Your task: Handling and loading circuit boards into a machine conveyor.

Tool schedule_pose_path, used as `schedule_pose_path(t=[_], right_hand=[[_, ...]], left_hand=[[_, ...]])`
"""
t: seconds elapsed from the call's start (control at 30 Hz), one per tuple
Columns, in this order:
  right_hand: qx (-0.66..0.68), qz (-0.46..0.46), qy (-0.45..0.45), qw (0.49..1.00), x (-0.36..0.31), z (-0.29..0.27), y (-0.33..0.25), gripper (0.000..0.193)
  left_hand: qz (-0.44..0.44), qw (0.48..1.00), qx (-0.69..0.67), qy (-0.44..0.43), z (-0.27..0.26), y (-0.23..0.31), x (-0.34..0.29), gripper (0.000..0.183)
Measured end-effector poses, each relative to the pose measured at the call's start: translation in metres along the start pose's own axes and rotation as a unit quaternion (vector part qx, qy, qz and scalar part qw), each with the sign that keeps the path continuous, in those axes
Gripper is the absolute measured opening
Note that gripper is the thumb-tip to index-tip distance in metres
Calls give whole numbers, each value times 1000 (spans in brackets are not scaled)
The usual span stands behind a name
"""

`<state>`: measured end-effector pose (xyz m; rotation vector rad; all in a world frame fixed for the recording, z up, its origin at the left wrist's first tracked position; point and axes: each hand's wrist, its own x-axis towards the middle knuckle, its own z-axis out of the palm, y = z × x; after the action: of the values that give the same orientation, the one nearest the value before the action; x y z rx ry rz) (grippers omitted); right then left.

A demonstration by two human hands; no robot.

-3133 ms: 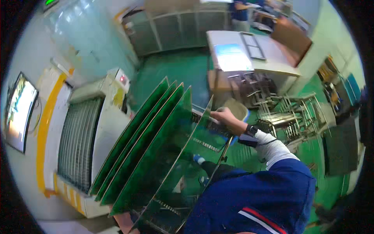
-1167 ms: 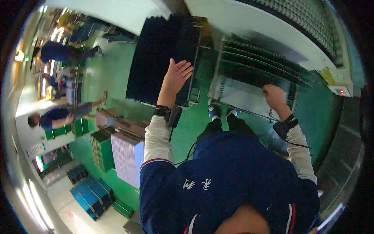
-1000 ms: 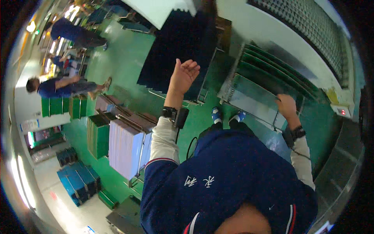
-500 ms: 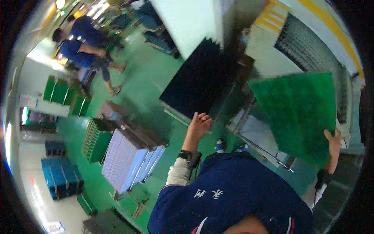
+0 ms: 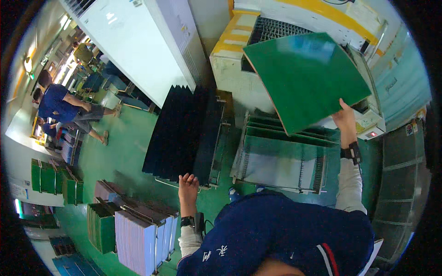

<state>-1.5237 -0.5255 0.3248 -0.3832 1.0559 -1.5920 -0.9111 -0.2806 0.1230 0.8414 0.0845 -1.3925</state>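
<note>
A large, glossy green panel (image 5: 308, 78) is held up at the right, its surface catching a reflection. My right hand (image 5: 345, 117) is closed on its near right edge, thumb on top; the fingers beneath are hidden. Below it, a wire rack (image 5: 301, 189) holds several upright green panels (image 5: 264, 131). My left hand (image 5: 188, 183), fingers loosely curled and slightly apart, is at the near edge of a row of black panels (image 5: 179, 133) standing in another rack. I see nothing in that hand, and whether the fingertips touch the panels is unclear.
Behind the green panel stands a pale machine (image 5: 230, 66) with a dark roller bed (image 5: 281, 27) and yellow edging. A tall white cabinet (image 5: 133, 50) rises beyond the black panels. Racked white panels (image 5: 138, 239) stand at lower left. A person (image 5: 64, 103) is farther off.
My view has turned to the right. The green panel has risen with my right hand and now overlaps the machine's roller bed. My left hand remains by the black panels.
</note>
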Motion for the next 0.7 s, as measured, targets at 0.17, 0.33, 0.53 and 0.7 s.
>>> schedule_pose_path(t=[0.17, 0.33, 0.53, 0.7], right_hand=[[83, -4, -92, 992, 124, -22, 24, 12], [125, 2, -78, 989, 206, 9, 28, 19], [-58, 117, -156, 979, 254, 33, -6, 28], [-258, 59, -182, 947, 214, 59, 1, 29]], left_hand=[[46, 997, 17, 55, 17, -15, -10, 38], [82, 995, 5, 56, 23, -36, -33, 38], [94, 995, 24, 38, 21, -57, -51, 35], [48, 991, 44, 114, 42, -75, -53, 38]])
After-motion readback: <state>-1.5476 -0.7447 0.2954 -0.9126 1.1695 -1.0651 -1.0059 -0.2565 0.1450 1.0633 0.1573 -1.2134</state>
